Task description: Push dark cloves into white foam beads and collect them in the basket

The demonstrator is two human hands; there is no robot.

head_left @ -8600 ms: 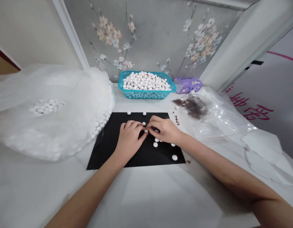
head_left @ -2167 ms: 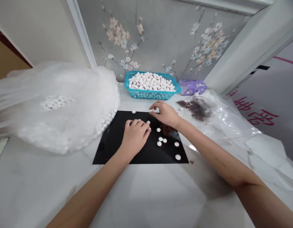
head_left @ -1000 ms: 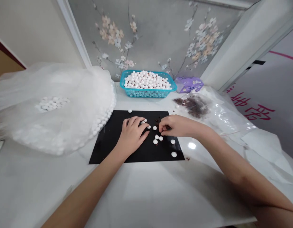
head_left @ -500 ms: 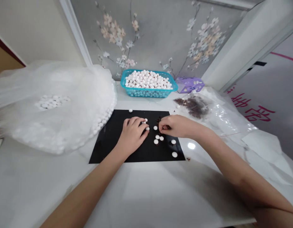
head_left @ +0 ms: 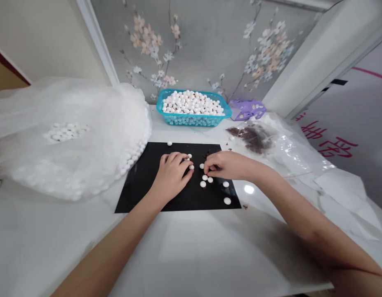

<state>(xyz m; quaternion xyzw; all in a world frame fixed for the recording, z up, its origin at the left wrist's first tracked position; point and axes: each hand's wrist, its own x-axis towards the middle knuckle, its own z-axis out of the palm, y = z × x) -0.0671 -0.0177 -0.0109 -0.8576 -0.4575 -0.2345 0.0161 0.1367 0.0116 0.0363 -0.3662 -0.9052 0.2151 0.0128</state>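
Note:
Over a black mat (head_left: pixel 141 185), my left hand (head_left: pixel 170 177) is closed, with thumb and forefinger pinching a small white ball (head_left: pixel 191 167). A second white ball (head_left: pixel 189 156) shows by its fingertips. My right hand (head_left: pixel 223 165) is in a pinch over the mat's right part; whatever sits between its fingertips is too small and hidden to name. Close beside those fingertips are several white balls (head_left: pixel 204 177), some with dark brown bits under them. Small dark brown pieces (head_left: pixel 206 156) lie behind the right hand.
A blue basket (head_left: pixel 194 120) full of white balls stands by the wall. A big translucent bag (head_left: pixel 86 165) of white balls fills the left side. At right are a clear bag (head_left: pixel 255 138) of brown pieces, a purple packet (head_left: pixel 248 109) and white paper (head_left: pixel 348 198).
My right hand's fingertips have shifted slightly left and toward me, nearer the cluster of white balls. My left hand stays on its ball.

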